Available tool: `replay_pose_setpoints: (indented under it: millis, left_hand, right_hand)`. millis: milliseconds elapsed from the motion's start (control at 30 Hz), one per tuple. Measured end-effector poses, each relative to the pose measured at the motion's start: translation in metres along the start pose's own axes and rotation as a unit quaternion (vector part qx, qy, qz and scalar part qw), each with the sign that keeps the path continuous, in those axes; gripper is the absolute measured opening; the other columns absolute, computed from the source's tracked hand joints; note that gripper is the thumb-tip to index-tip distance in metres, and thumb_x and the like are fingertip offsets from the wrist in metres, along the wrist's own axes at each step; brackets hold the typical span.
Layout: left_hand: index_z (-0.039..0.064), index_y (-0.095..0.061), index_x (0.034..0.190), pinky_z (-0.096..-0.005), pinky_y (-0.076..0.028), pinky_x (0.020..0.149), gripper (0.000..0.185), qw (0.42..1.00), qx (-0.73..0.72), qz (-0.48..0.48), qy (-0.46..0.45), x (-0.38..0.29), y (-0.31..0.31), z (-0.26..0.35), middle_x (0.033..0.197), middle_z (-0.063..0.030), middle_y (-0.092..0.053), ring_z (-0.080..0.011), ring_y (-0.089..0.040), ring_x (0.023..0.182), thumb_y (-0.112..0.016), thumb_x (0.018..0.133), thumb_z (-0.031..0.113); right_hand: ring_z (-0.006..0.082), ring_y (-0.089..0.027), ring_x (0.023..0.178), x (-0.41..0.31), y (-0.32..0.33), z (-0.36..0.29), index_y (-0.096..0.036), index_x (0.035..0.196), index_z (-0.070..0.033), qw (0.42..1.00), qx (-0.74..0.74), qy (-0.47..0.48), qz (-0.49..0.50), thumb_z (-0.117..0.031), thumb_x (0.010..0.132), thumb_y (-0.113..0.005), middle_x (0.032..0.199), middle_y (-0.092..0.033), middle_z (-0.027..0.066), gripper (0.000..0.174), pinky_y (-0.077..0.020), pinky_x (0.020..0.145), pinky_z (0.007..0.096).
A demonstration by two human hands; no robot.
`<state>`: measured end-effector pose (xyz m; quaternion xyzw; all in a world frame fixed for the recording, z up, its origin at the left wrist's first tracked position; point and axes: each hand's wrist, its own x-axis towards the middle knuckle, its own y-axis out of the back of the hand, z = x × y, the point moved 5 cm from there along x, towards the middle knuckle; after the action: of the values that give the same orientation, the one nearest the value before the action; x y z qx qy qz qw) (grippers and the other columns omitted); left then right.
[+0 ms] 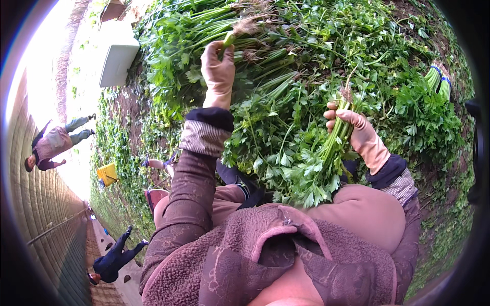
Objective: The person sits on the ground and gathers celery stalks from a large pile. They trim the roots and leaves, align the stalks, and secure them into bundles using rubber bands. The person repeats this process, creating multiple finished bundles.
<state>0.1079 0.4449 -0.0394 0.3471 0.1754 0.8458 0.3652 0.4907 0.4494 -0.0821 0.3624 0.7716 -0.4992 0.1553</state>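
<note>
My right hand [361,132], in a pale glove, is closed around a small bunch of celery [335,139]. The roots of that bunch point away from me, and its leaves hang towards my lap. At the upper left, my gloved left hand [219,65] grips a celery plant [229,38] near its root end. Under and beyond that hand lies a heap of uprooted celery [214,23], leaves to the left and brown roots to the right. Most of the left hand's plant is hidden or merges with the heap.
Banded celery bundles [436,84] with blue ties lie at the right. A white foam box [119,57] and a yellow container [107,174] stand at the left. Two people [53,143] are farther off along a ridged wall [46,214]. Loose leaves and stalks cover the soil around my feet.
</note>
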Motion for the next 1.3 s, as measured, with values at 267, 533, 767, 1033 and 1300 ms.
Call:
replay_pose_setpoints:
  millis: [267,533,767,1033,1300]
  left_hand:
    - [0.005,-0.063,0.129,-0.0497,-0.051,0.096,0.038,0.978,-0.015,-0.203,-0.048,-0.141,-0.042,0.172,0.132,-0.0243,-0.060,-0.0410,-0.061,0.114,-0.067,0.092,0.015]
    - [0.006,-0.072,0.106,-0.0374,-0.058,0.081,0.020,0.976,0.006,-0.193,0.103,-0.054,-0.034,0.019,0.102,-0.0142,-0.074,-0.0299,-0.072,0.092,-0.072,0.087,0.011]
    - [0.008,-0.068,0.117,-0.0422,-0.050,0.093,0.051,0.877,0.388,-0.261,-0.114,-0.005,-0.033,-0.035,0.116,-0.0124,-0.064,-0.0331,-0.062,0.106,-0.083,0.074,0.031]
    - [0.010,-0.065,0.084,-0.0402,-0.053,0.075,0.015,0.923,0.279,-0.027,-0.264,0.067,-0.025,-0.019,0.085,-0.0062,-0.068,-0.0283,-0.065,0.079,-0.076,0.078,0.016]
    - [0.012,-0.068,0.083,-0.0429,-0.053,0.077,0.022,0.886,0.369,-0.235,-0.151,0.067,-0.036,-0.054,0.086,-0.0056,-0.067,-0.0298,-0.066,0.085,-0.081,0.075,0.028]
  right_hand:
    - [0.0197,-0.068,0.103,0.005,-0.035,-0.002,-0.064,0.128,-0.007,0.996,-0.050,0.035,-0.063,-0.020,0.090,-0.075,0.115,-0.072,0.0063,0.042,-0.0555,0.090,0.0373]
    - [0.0251,-0.071,0.094,0.003,-0.016,-0.002,-0.059,0.129,0.003,0.998,-0.047,0.011,-0.043,-0.027,0.088,-0.076,0.101,-0.073,0.0124,0.054,-0.0568,0.089,0.0402]
    - [0.0232,-0.069,0.091,0.005,-0.008,-0.004,-0.053,0.134,0.004,0.998,-0.050,-0.006,-0.039,-0.032,0.086,-0.075,0.096,-0.071,0.0099,0.064,-0.0552,0.087,0.0388]
    - [0.0234,-0.069,0.088,0.013,-0.013,0.004,-0.053,0.134,0.003,0.998,-0.025,-0.045,-0.023,-0.026,0.091,-0.069,0.097,-0.072,0.0093,0.055,-0.0555,0.084,0.0366]
    - [0.0223,-0.071,0.092,0.015,-0.011,0.004,-0.059,0.131,-0.002,0.997,-0.042,-0.054,0.019,-0.029,0.088,-0.075,0.099,-0.073,0.0090,0.054,-0.0567,0.086,0.0382]
